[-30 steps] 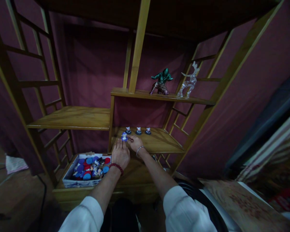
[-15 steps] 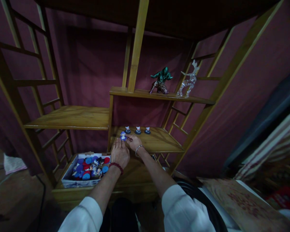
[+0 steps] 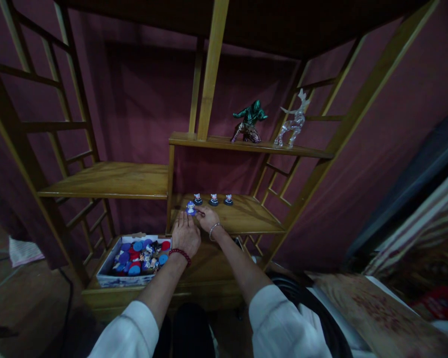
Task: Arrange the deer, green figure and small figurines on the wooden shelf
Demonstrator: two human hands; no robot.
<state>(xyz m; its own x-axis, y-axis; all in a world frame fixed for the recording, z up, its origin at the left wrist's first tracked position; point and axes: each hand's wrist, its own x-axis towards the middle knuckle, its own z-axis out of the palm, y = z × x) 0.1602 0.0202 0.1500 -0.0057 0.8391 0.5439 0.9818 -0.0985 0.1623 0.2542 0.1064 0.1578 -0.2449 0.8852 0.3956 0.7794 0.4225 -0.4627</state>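
A small figurine [image 3: 190,207] with a purple base and a purple-and-white body is upright at the front left of the lower right shelf. My right hand [image 3: 209,219] pinches it from the right, thumb and forefinger closed at its base. From the front, my left hand [image 3: 186,235] has its fingertips closed against the base; its thumb is partly hidden. Behind stands a row of three little white-and-dark figurines on black bases: the left figurine [image 3: 197,199], the middle figurine [image 3: 213,199] and the right figurine [image 3: 228,199].
An open box [image 3: 125,285] of loose figurines with blue, red and purple bases sits lower left. Above, the upper right shelf [image 3: 216,143] bears a green crouching statue [image 3: 251,121] and a clear deer [image 3: 292,123]. A wooden divider [image 3: 170,189] rises left of my hands.
Both hands stay at the purple figurine, which shows almost no movement. The view has shifted very slightly.
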